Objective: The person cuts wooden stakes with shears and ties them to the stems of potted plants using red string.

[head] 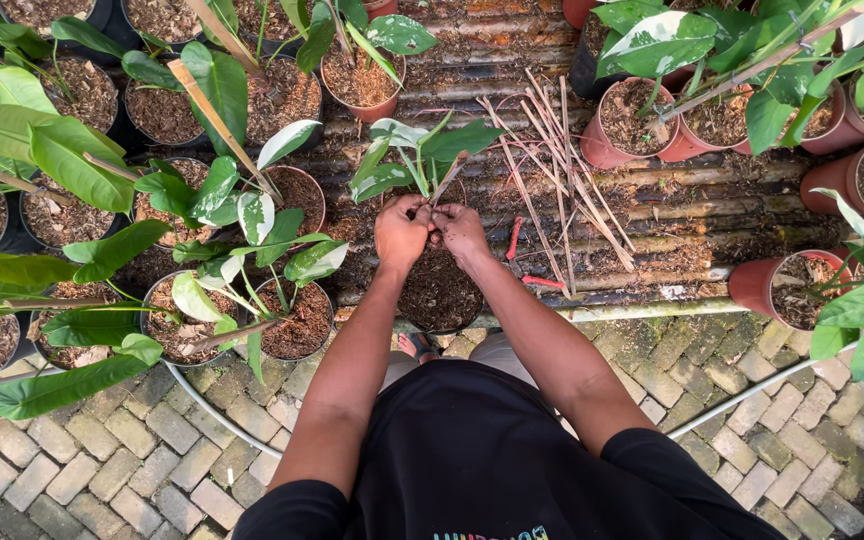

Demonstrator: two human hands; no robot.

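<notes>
- Currently: left hand (399, 232) and right hand (460, 231) met over soil-filled pot (439, 295), fingers pinched shut on plant stem (444, 180).
- Loose bamboo stakes (562, 170) lay at 2 o'clock.

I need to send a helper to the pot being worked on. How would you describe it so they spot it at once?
On the bamboo-slat bench, look at the front edge, beside the loose bundle of thin sticks. The dark pot sits there under the left hand and right hand. Unlike the leafy pots to its left, its soil surface is mostly open.
</notes>
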